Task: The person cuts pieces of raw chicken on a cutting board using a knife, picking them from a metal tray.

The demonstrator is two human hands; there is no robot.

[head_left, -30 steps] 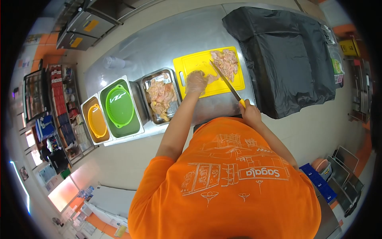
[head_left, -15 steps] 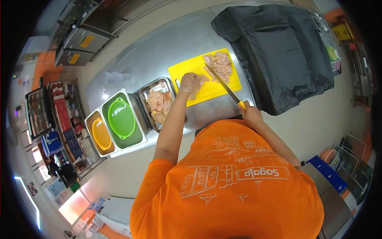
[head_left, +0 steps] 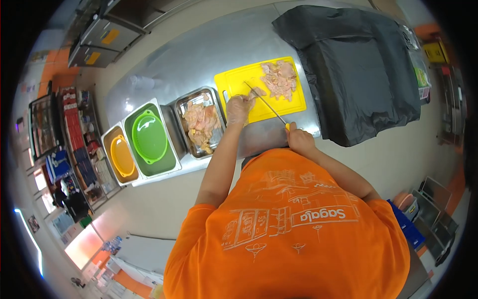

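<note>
My right hand point(head_left: 300, 139) is closed around the yellow handle of a long knife point(head_left: 274, 111). Its blade slants across a yellow cutting board point(head_left: 229, 77), close to my left hand's fingertips. In a clear plastic glove, my left hand point(head_left: 239, 108) pinches a pale piece of raw chicken point(head_left: 257, 92) on the board, and the blade meets that piece. Cut chicken pieces point(head_left: 280, 79) lie heaped on the board's far right part. Left of the board, a steel tray point(head_left: 180, 106) holds larger pieces of raw chicken point(head_left: 200, 123).
Deep steel pans hold a green colander point(head_left: 149, 137) and an orange-yellow colander point(head_left: 122, 156) at the left. Black plastic sheeting point(head_left: 358, 74) covers something bulky on the right. A clear container point(head_left: 141, 82) stands at the back of the steel table point(head_left: 199, 55).
My right hand and the knife have moved left, bringing the blade from beside the cut heap to the piece at my left fingers. The view has shifted slightly.
</note>
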